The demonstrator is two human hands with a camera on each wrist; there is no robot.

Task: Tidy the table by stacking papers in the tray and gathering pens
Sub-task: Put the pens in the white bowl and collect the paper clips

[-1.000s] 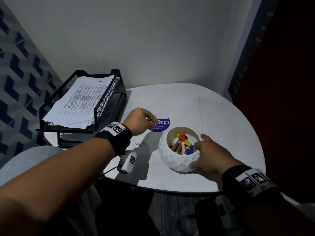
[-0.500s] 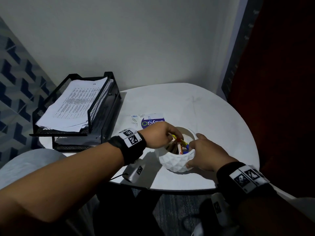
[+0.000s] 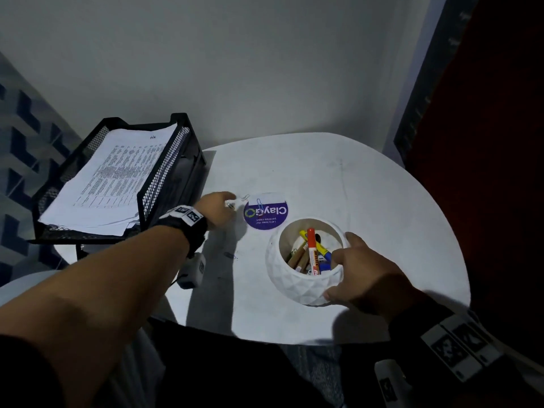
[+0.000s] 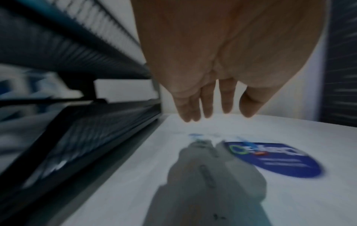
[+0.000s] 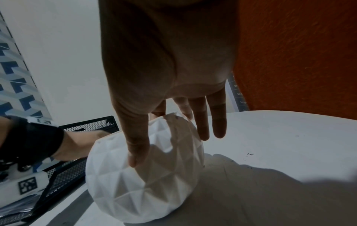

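A white faceted bowl (image 3: 294, 287) (image 5: 146, 191) stands near the round table's front edge with several pens and markers (image 3: 312, 251) in it. My right hand (image 3: 338, 269) (image 5: 148, 134) grips its right rim, thumb down the outside and index finger over the lip. My left hand (image 3: 228, 201) (image 4: 216, 116) hovers with straight fingers, holding nothing, just above a few loose paper clips (image 3: 244, 198) left of a purple round sticker (image 3: 266, 213) (image 4: 274, 160). The black mesh tray (image 3: 164, 178) (image 4: 77, 61) at the left holds a stack of printed papers (image 3: 117, 178).
A blue clip (image 3: 259, 205) lies on the sticker and another clip (image 3: 229, 255) lies left of the bowl. The white table (image 3: 353, 187) stands in a corner, with a grey wall behind and a dark red panel to the right. The tray has a lower tier.
The left hand was over the bowl half a second ago and has moved back left to the clips beside the sticker. The right hand has stayed on the bowl.
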